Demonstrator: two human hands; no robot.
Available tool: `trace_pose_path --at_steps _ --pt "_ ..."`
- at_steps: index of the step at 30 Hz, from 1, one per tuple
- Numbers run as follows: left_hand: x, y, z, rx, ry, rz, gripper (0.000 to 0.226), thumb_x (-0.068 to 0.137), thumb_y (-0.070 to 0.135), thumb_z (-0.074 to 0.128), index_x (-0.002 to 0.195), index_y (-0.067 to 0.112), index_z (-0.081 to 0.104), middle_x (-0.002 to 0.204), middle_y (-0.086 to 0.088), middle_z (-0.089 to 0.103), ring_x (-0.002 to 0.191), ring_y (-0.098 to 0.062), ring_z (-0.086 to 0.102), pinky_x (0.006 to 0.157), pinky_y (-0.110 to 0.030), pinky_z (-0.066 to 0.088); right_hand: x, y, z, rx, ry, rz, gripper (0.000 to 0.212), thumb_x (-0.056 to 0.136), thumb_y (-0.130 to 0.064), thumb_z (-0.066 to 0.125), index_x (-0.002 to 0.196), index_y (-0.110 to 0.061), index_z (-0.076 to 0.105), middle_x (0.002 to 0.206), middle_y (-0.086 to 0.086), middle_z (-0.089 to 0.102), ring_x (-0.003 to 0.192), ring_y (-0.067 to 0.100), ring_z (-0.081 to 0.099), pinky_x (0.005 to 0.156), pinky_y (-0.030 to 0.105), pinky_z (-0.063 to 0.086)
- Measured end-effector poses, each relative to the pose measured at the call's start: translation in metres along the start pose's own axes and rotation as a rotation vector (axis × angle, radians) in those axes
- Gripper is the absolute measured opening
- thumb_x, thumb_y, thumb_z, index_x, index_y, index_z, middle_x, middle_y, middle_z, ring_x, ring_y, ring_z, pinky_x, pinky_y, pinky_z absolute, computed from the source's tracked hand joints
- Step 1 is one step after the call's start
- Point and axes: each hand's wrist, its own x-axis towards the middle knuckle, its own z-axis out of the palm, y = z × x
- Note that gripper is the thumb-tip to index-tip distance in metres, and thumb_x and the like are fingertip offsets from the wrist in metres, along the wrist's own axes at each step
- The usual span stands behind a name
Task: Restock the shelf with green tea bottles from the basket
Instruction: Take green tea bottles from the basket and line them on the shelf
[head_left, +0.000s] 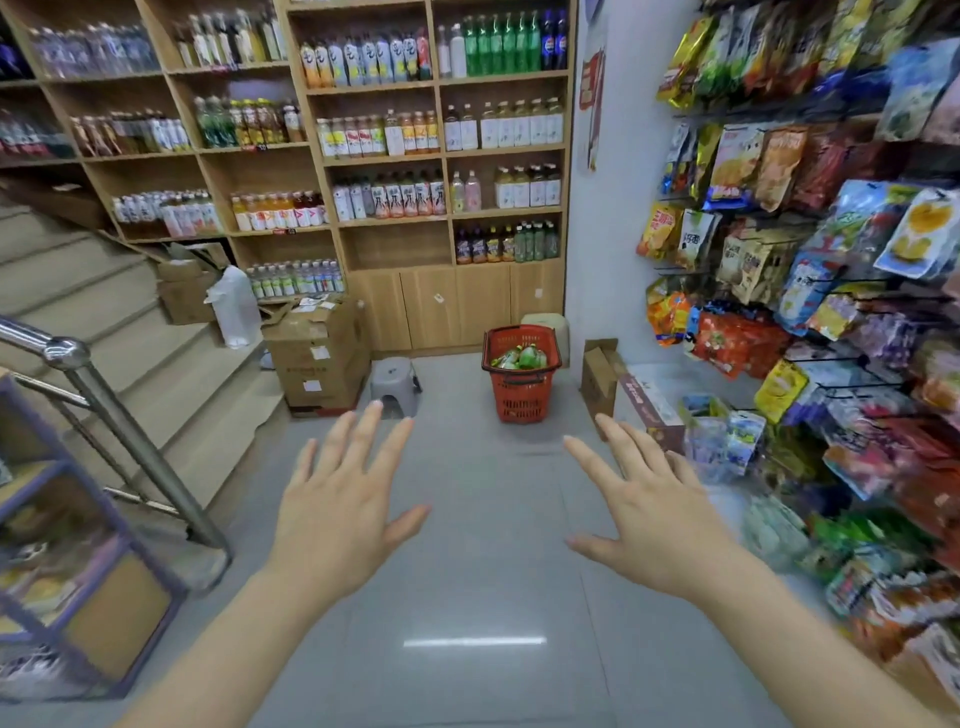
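A red plastic basket (521, 395) stands on the grey floor ahead, before the wooden shelf unit (447, 218). Green tea bottles (522, 358) lie piled inside it. On the lowest open shelf at the right, a few green bottles (535, 241) stand beside purple and orange ones. The compartment to their left (400, 244) holds nothing. My left hand (343, 499) and my right hand (649, 509) are stretched out in front of me, palms down, fingers spread, holding nothing, well short of the basket.
A small grey stool (393, 384) and stacked cardboard boxes (317, 358) sit left of the basket. Stairs with a metal handrail (104, 405) rise at the left. A snack rack (831, 312) fills the right side, with boxes (623, 395) on the floor below it.
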Motion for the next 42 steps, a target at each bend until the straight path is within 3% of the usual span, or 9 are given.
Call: trace_pose_path --at_steps 3,7,12,16,20,24,33,38,42 --pt "0.071 0.010 0.034 -0.039 -0.042 -0.073 0.070 0.080 0.058 0.041 0.138 0.020 0.043 0.144 -0.014 0.044 0.128 -0.036 0.044 0.096 -0.051 0.043 0.075 0.041 0.023 0.070 0.051 0.063 0.082 0.086 -0.062 0.043 0.149 -0.037 -0.003 0.160 0.002 -0.005 0.147 0.023 0.001 0.114 0.046 0.022" --pt "0.156 0.010 0.070 -0.118 -0.049 -0.103 0.058 0.076 0.039 0.070 0.126 0.016 0.054 0.134 -0.015 0.053 0.117 -0.035 0.054 0.080 -0.045 0.051 0.171 0.082 0.040 0.142 0.101 0.129 0.064 0.090 -0.042 0.046 0.147 -0.026 0.021 0.149 0.005 0.033 0.132 0.026 0.036 0.097 0.039 0.043" --pt "0.257 -0.010 0.139 -0.201 -0.057 -0.106 0.045 0.079 0.042 0.048 0.116 0.018 0.055 0.127 -0.012 0.057 0.109 -0.032 0.057 0.071 -0.040 0.053 0.292 0.127 0.070 0.143 0.110 0.120 0.059 0.091 -0.038 0.046 0.145 -0.023 0.027 0.142 0.004 0.039 0.122 0.027 0.046 0.087 0.038 0.047" --pt "0.342 -0.038 0.203 -0.383 0.059 -0.072 0.031 0.083 0.028 0.049 0.107 0.016 0.064 0.110 -0.001 0.065 0.099 -0.019 0.058 0.072 -0.030 0.050 0.397 0.147 0.102 0.230 0.153 0.163 0.054 0.090 -0.037 0.051 0.139 -0.023 0.036 0.132 0.004 0.047 0.114 0.028 0.050 0.081 0.038 0.047" --pt "0.434 -0.081 0.271 -0.503 0.099 -0.117 0.021 0.082 0.011 0.066 0.102 0.011 0.068 0.105 -0.003 0.065 0.098 -0.019 0.055 0.080 -0.027 0.042 0.502 0.159 0.131 0.328 0.190 0.288 0.052 0.089 -0.033 0.056 0.136 -0.021 0.041 0.126 0.005 0.049 0.116 0.028 0.048 0.087 0.041 0.047" --pt "0.532 -0.116 0.324 -0.538 0.009 -0.115 0.032 0.084 0.026 0.056 0.113 0.013 0.062 0.113 -0.003 0.062 0.104 -0.022 0.052 0.084 -0.035 0.044 0.600 0.177 0.154 0.342 0.167 0.387 0.055 0.088 -0.036 0.057 0.138 -0.022 0.040 0.128 0.005 0.047 0.119 0.027 0.045 0.088 0.042 0.046" --pt "0.728 -0.156 0.471 -0.534 -0.299 -0.066 0.064 0.087 0.045 0.056 0.142 0.019 0.036 0.148 -0.005 0.038 0.134 -0.027 0.031 0.110 -0.039 0.027 0.767 0.233 0.236 0.342 0.070 0.560 0.059 0.089 -0.047 0.051 0.140 -0.020 0.039 0.145 0.009 0.035 0.136 0.028 0.026 0.105 0.044 0.034" --pt "0.856 -0.140 0.565 -0.522 -0.325 0.005 0.067 0.084 0.050 0.058 0.141 0.023 0.036 0.149 -0.005 0.036 0.137 -0.027 0.030 0.111 -0.041 0.028 0.899 0.279 0.299 0.514 0.045 0.648 0.075 0.085 -0.054 0.054 0.147 -0.026 0.024 0.155 0.010 0.018 0.143 0.029 0.014 0.113 0.047 0.024" --pt "0.954 -0.127 0.624 -0.479 -0.380 0.096 0.062 0.085 0.041 0.061 0.141 0.027 0.037 0.150 -0.004 0.033 0.135 -0.028 0.033 0.106 -0.040 0.034 1.000 0.299 0.337 0.646 0.044 0.734 0.082 0.081 -0.058 0.057 0.148 -0.029 0.020 0.154 0.007 0.022 0.141 0.028 0.022 0.109 0.045 0.030"
